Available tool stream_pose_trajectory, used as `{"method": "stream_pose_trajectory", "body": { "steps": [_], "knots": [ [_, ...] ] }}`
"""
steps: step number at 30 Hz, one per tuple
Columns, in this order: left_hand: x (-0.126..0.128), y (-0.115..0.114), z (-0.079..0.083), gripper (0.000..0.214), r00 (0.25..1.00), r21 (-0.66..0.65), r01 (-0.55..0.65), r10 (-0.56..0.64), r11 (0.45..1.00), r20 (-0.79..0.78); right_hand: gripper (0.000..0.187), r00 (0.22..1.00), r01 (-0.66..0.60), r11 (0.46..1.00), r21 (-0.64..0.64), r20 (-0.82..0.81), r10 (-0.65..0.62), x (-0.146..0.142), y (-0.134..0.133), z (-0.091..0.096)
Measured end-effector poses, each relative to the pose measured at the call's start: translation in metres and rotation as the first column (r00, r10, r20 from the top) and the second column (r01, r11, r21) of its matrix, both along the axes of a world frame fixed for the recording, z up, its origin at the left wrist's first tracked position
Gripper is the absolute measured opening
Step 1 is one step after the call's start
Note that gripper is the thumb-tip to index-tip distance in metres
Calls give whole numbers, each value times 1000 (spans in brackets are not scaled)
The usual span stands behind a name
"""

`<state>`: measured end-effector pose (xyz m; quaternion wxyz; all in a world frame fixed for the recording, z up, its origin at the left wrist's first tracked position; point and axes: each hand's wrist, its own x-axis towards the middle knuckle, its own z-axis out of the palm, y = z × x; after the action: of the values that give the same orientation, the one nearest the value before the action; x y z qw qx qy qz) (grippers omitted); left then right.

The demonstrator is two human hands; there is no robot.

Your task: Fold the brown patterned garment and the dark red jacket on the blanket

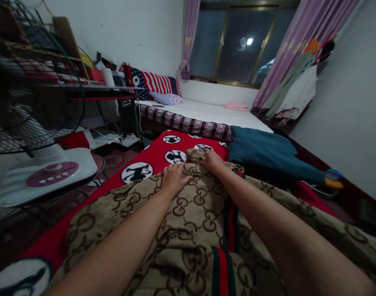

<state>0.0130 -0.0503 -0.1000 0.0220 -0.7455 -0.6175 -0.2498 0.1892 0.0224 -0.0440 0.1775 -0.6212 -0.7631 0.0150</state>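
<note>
A tan cloth with a brown ring pattern and a green and red stripe (188,222) lies spread over a red blanket with black and white round prints (157,154). My left hand (173,177) rests on the cloth's far edge with its fingers curled onto the fabric. My right hand (211,160) is closed on a bunched far corner of the same cloth, just to the right of my left hand. Both forearms stretch out over the cloth.
A teal cloth (265,152) lies to the right of the red blanket. Behind is a bed with a white sheet (206,112) and pillows. A standing fan (36,107) is at the left, a cluttered desk (95,82) behind it, clothes hanging at the right wall.
</note>
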Motion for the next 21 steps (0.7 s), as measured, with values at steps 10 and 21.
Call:
{"method": "stream_pose_trajectory", "body": {
  "steps": [10, 21],
  "knots": [
    [-2, 1, 4, 47, 999, 64, -23, 19, 998, 49, 29, 980, 173, 985, 20, -106, -170, 14, 24, 31],
    [-20, 4, 12, 26, 935, 125, -173, 122, 977, 334, 29, 315, -38, 909, 415, -858, 405, 134, -140, 132]
  ]
}}
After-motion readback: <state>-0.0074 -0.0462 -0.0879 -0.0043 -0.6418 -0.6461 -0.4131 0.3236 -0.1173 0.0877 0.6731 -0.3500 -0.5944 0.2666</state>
